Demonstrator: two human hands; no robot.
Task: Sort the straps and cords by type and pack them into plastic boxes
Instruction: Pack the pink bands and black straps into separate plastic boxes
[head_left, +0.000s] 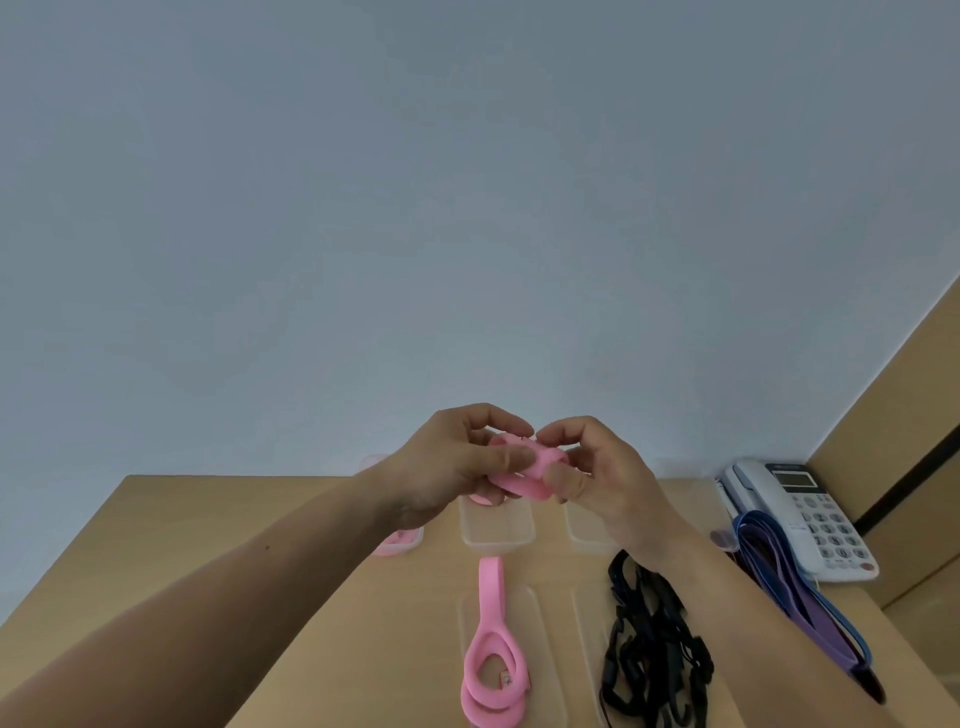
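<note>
One plastic box (402, 544) at the desk's (249, 551) far edge looks loaded with pink already. Right of it, raised off the desk, a pink strap (519, 480) is pinched by left hand (452, 467) and right hand (605, 486), mid-coil probably. Next it'd need tucking in, kept coiled. Black cords (654, 654) lie untouched near the front edge.

Office setting — a light wooden desk (218, 545) stands against a plain pale wall (415, 208), and a white desk telephone (810, 514) with keypad and display sits at its far right corner.
</note>
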